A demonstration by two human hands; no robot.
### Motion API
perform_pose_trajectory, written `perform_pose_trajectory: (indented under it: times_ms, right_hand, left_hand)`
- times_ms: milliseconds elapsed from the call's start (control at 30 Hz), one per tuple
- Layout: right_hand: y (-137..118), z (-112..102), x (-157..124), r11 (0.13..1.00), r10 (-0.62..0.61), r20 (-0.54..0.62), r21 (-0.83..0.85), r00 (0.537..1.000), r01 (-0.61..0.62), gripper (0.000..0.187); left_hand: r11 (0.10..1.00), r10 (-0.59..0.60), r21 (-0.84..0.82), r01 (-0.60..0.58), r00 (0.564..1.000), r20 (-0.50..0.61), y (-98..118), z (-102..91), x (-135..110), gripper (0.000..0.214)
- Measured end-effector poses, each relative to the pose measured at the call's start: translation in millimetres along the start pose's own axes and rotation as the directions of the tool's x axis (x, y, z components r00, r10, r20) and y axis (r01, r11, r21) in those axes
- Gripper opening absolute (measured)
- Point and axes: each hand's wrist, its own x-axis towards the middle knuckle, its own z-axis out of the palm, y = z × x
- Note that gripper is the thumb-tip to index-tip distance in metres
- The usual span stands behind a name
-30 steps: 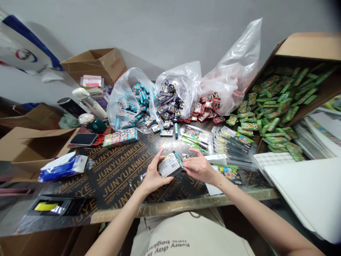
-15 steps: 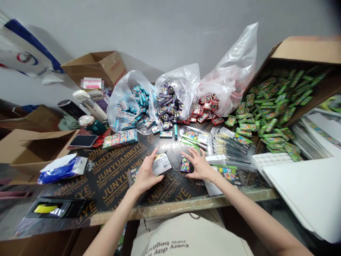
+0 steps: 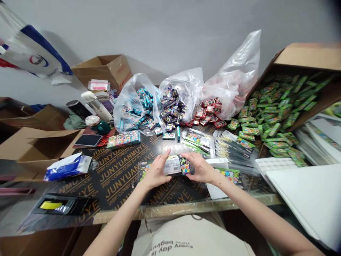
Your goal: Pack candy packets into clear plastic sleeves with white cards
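My left hand [image 3: 157, 171] is closed around the left side of a small dark box with a white barcode label [image 3: 169, 166]. Against the right end of that box is a small colourful purple-black box [image 3: 184, 165], gripped by the fingers of my right hand [image 3: 199, 168]. The two boxes meet end to end above the table. A flat printed package [image 3: 144, 168] lies partly hidden behind my left hand. Under my right wrist are a white sheet [image 3: 216, 191] and a green-black printed package [image 3: 234, 177].
Clear bags of blue boxes [image 3: 145, 101], purple boxes [image 3: 173, 106] and red boxes [image 3: 209, 110] line the back. Green boxes [image 3: 277, 106] spill from a carton at right. Printed sleeves [image 3: 231, 151] lie before them. A phone [image 3: 88, 140] and red scissors [image 3: 103, 141] are at left.
My hands have come closer together. The small purple-black box in my right hand has moved left, up against the end of the barcode-labelled box. The view has shifted slightly.
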Motion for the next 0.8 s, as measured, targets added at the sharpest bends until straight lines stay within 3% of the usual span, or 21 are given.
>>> perform_pose_trajectory:
  times_ms: [167, 233, 300, 433, 500, 567, 667, 733, 800]
  right_hand:
    - [18.3, -11.3, 2.1, 0.982, -0.108, 0.042, 0.157, 0.993, 0.100, 0.080]
    - [17.1, -10.8, -0.4, 0.990, -0.018, -0.081, 0.136, 0.997, 0.029, 0.084]
    - [9.7, -4.4, -4.4, 0.991, 0.101, -0.223, 0.108, 0.970, -0.078, 0.077]
    - [12.9, 8.5, -0.4, 0.985, 0.157, -0.214, 0.103, 0.964, -0.137, 0.055]
    - [41.5, 2.5, 12.8, 0.968, 0.252, -0.320, 0.070, 0.913, -0.243, 0.051]
    - [86.7, -12.0, 31.4, 0.901, 0.384, -0.486, 0.013, 0.785, -0.433, 0.050]
    - [159.0, -35.5, 62.7, 0.736, 0.557, -0.502, -0.071, 0.662, -0.673, 0.071]
    - [193.8, -45.0, 81.8, 0.687, 0.633, -0.479, -0.014, 0.608, -0.727, 0.082]
    - [214.5, -48.7, 96.4, 0.701, 0.660, -0.462, 0.095, 0.593, -0.707, 0.083]
  left_hand:
    - [0.999, 0.034, -0.042, -0.034, 0.999, -0.009, 4.4, 3.5, 7.4, 0.105]
    - [0.999, 0.004, -0.054, -0.007, 0.998, -0.066, 4.5, 3.6, 11.1, 0.103]
    - [0.997, -0.029, -0.071, 0.021, 0.993, -0.116, 3.4, 4.0, 15.8, 0.102]
    - [0.995, -0.054, -0.090, 0.045, 0.993, -0.108, -5.3, 12.4, 25.2, 0.102]
    - [0.995, -0.084, -0.067, 0.079, 0.994, -0.077, -14.3, 22.4, 26.1, 0.102]
    - [0.993, -0.121, -0.007, 0.121, 0.992, -0.020, -27.1, 36.3, 22.9, 0.099]
    - [0.983, -0.136, 0.135, 0.128, 0.989, 0.054, -52.6, 61.0, 14.2, 0.086]
    - [0.973, -0.111, 0.211, 0.097, 0.992, 0.057, -71.3, 76.2, 9.6, 0.082]
    - [0.963, -0.090, 0.258, 0.078, 0.995, 0.036, -87.9, 87.0, 6.1, 0.068]
